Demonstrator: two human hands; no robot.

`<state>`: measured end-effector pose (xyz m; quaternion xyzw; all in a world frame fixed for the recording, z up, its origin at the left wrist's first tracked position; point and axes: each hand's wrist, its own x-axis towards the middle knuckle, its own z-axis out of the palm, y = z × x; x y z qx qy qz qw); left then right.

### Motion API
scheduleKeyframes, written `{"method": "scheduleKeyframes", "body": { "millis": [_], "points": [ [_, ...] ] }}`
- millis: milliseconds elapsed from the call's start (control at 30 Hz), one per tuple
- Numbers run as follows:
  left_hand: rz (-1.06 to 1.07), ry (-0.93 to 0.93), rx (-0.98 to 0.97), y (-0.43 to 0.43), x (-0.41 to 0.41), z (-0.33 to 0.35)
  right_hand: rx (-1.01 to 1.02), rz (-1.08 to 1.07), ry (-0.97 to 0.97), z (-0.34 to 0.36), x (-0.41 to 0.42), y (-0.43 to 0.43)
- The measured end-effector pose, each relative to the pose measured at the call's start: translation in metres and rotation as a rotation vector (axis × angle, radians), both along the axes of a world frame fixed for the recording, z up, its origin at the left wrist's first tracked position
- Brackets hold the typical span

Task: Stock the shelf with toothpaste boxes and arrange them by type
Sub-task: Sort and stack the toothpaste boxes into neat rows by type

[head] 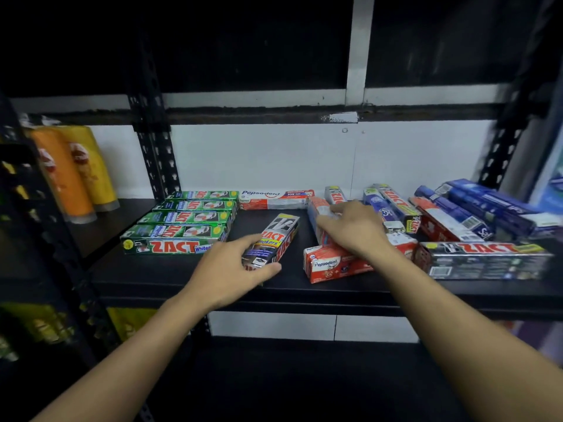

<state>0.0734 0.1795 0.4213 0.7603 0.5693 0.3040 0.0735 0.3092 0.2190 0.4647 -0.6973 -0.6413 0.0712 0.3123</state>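
Observation:
On the black shelf several green Zact boxes lie in a neat row at the left. Behind them to the right a white Pepsodent box lies along the back wall. My left hand grips the near end of a black Zact Smokers box in the middle of the shelf. My right hand holds a red-and-white Pepsodent box above another red Pepsodent box. Mixed Zact, red and blue boxes lie jumbled at the right, with a long black Zact box in front.
Orange and yellow tubes stand on the neighbouring shelf at the left. Black perforated uprights frame the bay. A white wall closes the back. A lower shelf lies dark below, with yellow packs at the lower left.

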Motion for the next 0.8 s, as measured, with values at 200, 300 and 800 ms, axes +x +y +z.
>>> {"method": "scheduleKeyframes", "body": {
  "millis": [200,300,800],
  "points": [
    [-0.018,-0.051,-0.053,0.008,0.012,0.005,0.22,0.085,0.368,0.02,0.034,-0.015],
    [-0.036,-0.099,-0.074,0.018,0.019,0.006,0.219,0.154,0.595,0.026,0.056,-0.019],
    [-0.069,-0.199,-0.121,0.042,0.036,0.005,0.142,-0.011,0.082,-0.002,0.138,-0.018]
  ]
}}
